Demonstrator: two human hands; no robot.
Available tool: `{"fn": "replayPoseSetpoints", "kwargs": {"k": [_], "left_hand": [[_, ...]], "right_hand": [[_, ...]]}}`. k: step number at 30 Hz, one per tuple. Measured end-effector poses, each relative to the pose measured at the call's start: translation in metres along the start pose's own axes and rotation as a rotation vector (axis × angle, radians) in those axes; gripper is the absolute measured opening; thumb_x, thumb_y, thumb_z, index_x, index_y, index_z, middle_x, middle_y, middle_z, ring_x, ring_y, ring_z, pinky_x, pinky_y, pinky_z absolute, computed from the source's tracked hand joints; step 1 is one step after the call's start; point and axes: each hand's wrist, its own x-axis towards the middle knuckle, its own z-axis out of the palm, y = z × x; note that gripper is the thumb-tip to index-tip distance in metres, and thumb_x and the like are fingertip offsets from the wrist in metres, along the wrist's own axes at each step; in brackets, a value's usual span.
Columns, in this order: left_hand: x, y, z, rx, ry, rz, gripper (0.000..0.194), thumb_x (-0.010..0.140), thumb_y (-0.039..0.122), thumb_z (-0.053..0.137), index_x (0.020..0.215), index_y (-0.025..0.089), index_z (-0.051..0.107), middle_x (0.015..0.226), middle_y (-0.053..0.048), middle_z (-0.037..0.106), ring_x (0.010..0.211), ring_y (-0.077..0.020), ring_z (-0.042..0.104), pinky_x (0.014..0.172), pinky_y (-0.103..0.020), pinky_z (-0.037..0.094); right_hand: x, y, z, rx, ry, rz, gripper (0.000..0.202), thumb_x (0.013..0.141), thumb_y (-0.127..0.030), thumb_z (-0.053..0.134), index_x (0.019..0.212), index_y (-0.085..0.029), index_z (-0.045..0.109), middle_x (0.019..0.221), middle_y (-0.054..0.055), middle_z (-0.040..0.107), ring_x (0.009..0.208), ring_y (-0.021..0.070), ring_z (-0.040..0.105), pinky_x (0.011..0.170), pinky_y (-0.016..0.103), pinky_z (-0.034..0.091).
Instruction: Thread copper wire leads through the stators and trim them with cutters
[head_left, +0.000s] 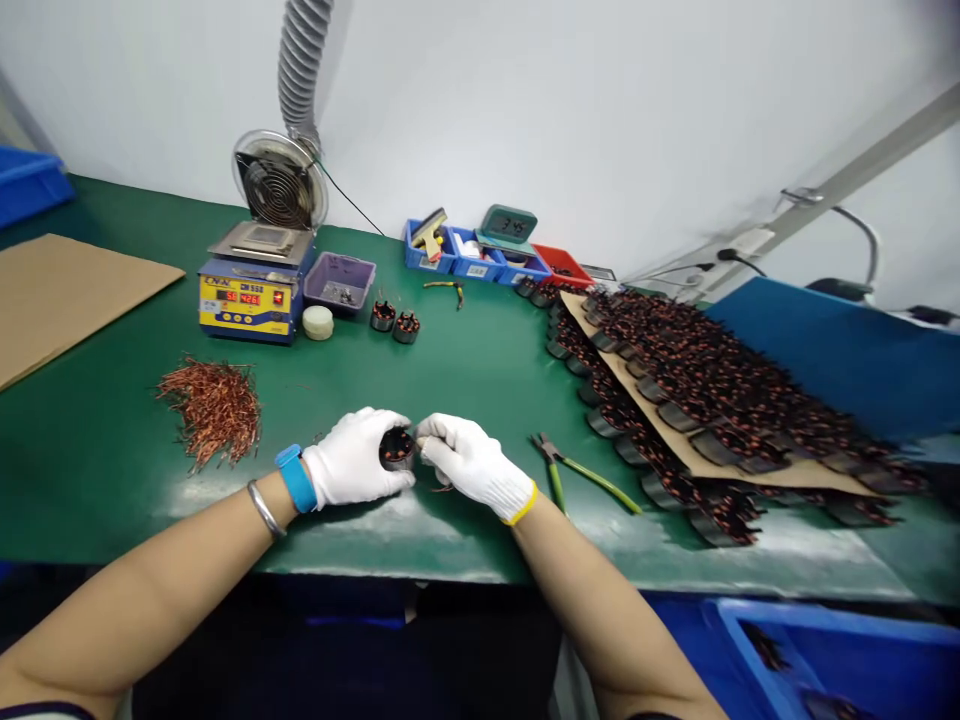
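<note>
Head view — left hand (349, 462) grips a round, dark, copper-flecked part (397, 452); right hand (474, 466) pinched, contents unclear.

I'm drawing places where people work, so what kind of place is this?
Probably a factory or workshop, maybe one making motor parts. You can tell from the stacked rows of dark metal rings with copper ends, the pile of copper wire bits and the machine with red digits.
</note>
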Motion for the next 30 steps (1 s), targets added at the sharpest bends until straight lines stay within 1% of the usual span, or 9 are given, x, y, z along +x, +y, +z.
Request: {"fn": "replayPoseSetpoints", "kwargs": {"k": [3, 8, 12, 16, 18, 23, 25, 28, 30], "left_hand": [[0.006, -0.001, 0.004, 0.171, -0.022, -0.010, 0.039, 0.068, 0.039, 0.067, 0.099, 0.016, 0.062, 0.094, -0.011, 0.066, 0.092, -0.0309, 0.061, 0.082, -0.044, 0.048], [0.005, 0.002, 0.002, 0.260, -0.025, -0.048, 0.046, 0.065, 0.047, 0.068, 0.098, 0.015, 0.061, 0.090, -0.012, 0.064, 0.086, -0.0310, 0.060, 0.078, -0.043, 0.047], [0.002, 0.001, -0.005, 0.232, -0.006, 0.028, 0.060, 0.061, 0.043, 0.068, 0.113, 0.014, 0.057, 0.106, -0.012, 0.064, 0.099, -0.0309, 0.058, 0.089, -0.043, 0.045], [0.005, 0.002, -0.009, 0.206, -0.092, 0.023, 0.038, 0.068, 0.036, 0.061, 0.101, 0.017, 0.061, 0.095, -0.008, 0.067, 0.090, -0.0270, 0.061, 0.084, -0.040, 0.046], [0.007, 0.005, -0.009, 0.233, -0.098, -0.025, 0.035, 0.068, 0.044, 0.063, 0.092, 0.018, 0.062, 0.088, -0.007, 0.067, 0.085, -0.0263, 0.062, 0.086, -0.041, 0.046], [0.005, 0.007, -0.016, 0.329, -0.005, -0.139, 0.070, 0.056, 0.071, 0.065, 0.097, 0.014, 0.063, 0.091, -0.010, 0.067, 0.090, -0.0305, 0.063, 0.097, -0.048, 0.041], [0.001, 0.004, -0.022, 0.285, -0.028, -0.129, 0.094, 0.051, 0.071, 0.068, 0.123, 0.012, 0.054, 0.115, -0.014, 0.063, 0.103, -0.0332, 0.060, 0.094, -0.045, 0.045], [-0.002, 0.002, -0.026, 0.207, -0.143, -0.142, 0.095, 0.063, 0.060, 0.065, 0.142, 0.017, 0.035, 0.122, -0.011, 0.061, 0.104, -0.0294, 0.062, 0.084, -0.037, 0.050], [-0.002, 0.004, -0.025, 0.209, -0.178, -0.228, 0.090, 0.067, 0.060, 0.062, 0.142, 0.019, 0.036, 0.103, -0.007, 0.069, 0.089, -0.0277, 0.067, 0.073, -0.035, 0.051]], "right_hand": [[0.005, 0.005, 0.002, 0.049, 0.148, -0.017, 0.016, 0.086, -0.027, 0.048, 0.091, -0.018, 0.060, 0.075, 0.001, 0.065, 0.056, 0.0116, 0.063, 0.059, 0.025, 0.048], [0.003, 0.011, -0.008, -0.055, 0.752, -0.251, 0.024, 0.089, -0.028, 0.048, 0.107, -0.018, 0.058, 0.104, 0.010, 0.065, 0.093, 0.0193, 0.064, 0.089, 0.033, 0.049], [-0.001, 0.009, -0.007, -0.311, 0.449, -0.420, 0.030, 0.087, -0.031, 0.053, 0.114, -0.018, 0.058, 0.116, 0.011, 0.063, 0.111, 0.0218, 0.056, 0.106, 0.040, 0.036], [0.002, 0.010, -0.005, -0.449, 0.075, -0.356, 0.016, 0.087, -0.026, 0.052, 0.092, -0.019, 0.066, 0.093, 0.005, 0.068, 0.095, 0.0195, 0.060, 0.110, 0.046, 0.027], [0.004, 0.014, -0.015, -0.415, 0.107, -0.242, 0.017, 0.087, -0.025, 0.051, 0.087, -0.019, 0.067, 0.087, 0.004, 0.067, 0.089, 0.0186, 0.060, 0.100, 0.039, 0.039], [-0.002, 0.022, -0.055, -0.166, 0.616, -0.099, 0.024, 0.086, -0.032, 0.049, 0.087, -0.015, 0.067, 0.085, 0.007, 0.068, 0.083, 0.0188, 0.061, 0.078, 0.032, 0.047], [-0.009, 0.016, -0.061, -0.012, 0.365, -0.044, 0.025, 0.083, -0.035, 0.052, 0.082, -0.015, 0.066, 0.071, 0.004, 0.066, 0.066, 0.0161, 0.061, 0.065, 0.028, 0.047], [-0.017, 0.000, -0.050, 0.012, -0.359, -0.014, 0.027, 0.074, -0.039, 0.063, 0.088, -0.017, 0.070, 0.069, 0.001, 0.068, 0.059, 0.0138, 0.061, 0.054, 0.023, 0.042], [-0.016, -0.010, -0.036, -0.151, -0.483, 0.012, 0.036, 0.069, -0.042, 0.069, 0.099, -0.022, 0.070, 0.078, 0.000, 0.071, 0.066, 0.0146, 0.063, 0.053, 0.022, 0.039]]}}
